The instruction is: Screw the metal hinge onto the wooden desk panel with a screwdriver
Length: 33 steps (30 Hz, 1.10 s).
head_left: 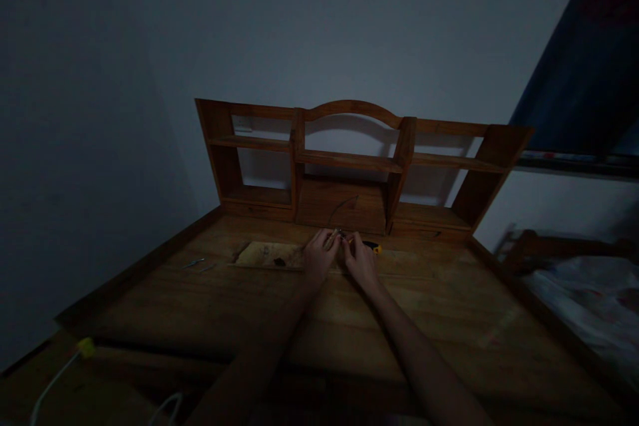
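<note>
My left hand and my right hand meet above the wooden desk, fingers closed in a pinch. Between the fingertips is a small dark piece, too dim and tiny to name. A thin dark wire-like strand rises from near the left fingers and curves to the right in front of the shelf. Just beyond the right hand lies a black and yellow object, partly covered by that hand. Left of the left hand, a pale worn patch with dark stains marks the desk surface.
A wooden shelf unit stands along the desk's back, against the wall. Thin metallic items lie at the left. A white cable with a yellow end is by the front left corner. Whitish bedding shows at the right.
</note>
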{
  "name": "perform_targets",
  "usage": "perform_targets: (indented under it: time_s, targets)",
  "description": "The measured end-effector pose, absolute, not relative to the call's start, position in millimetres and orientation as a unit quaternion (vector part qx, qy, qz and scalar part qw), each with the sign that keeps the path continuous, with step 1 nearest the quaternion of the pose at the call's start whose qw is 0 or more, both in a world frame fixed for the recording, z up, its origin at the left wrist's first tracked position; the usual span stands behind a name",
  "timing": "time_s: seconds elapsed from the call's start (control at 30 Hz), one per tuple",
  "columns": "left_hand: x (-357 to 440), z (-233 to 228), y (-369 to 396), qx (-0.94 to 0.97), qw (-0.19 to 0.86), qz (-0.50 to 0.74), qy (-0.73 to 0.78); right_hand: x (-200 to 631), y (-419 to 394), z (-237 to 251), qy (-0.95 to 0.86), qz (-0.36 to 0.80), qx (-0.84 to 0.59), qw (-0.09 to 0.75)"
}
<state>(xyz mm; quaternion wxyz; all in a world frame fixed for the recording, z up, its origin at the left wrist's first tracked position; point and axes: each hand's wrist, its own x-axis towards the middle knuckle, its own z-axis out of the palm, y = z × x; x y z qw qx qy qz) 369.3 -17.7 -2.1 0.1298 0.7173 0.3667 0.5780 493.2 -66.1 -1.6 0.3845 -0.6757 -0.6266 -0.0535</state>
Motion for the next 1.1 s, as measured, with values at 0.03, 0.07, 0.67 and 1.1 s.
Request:
perform_targets:
  time_s: [0.03,0.07,0.67,1.1]
  targets:
    - [369.3,-1.9,-17.9,0.717,0.128,0.577,0.369,493.2,-65.8,-1.8,-0.623,-0.053,-0.679,0.386]
    - [369.3,-1.8,-18.1,0.717,0.129,0.577,0.369,493.3,-65.3,-2.1,-0.621,-0.053,-0.681,0.384]
    - [369.2,-0.9,-19.7,0.718,0.14,0.586,0.349,495.3,-63.0,-4.9,-0.624,-0.073,-0.682,0.375]
    - [369.1,-1.4,-19.5,0.721,0.142,0.574,0.361,495.8,-62.4,-4.0,-0.611,-0.09,-0.692,0.373]
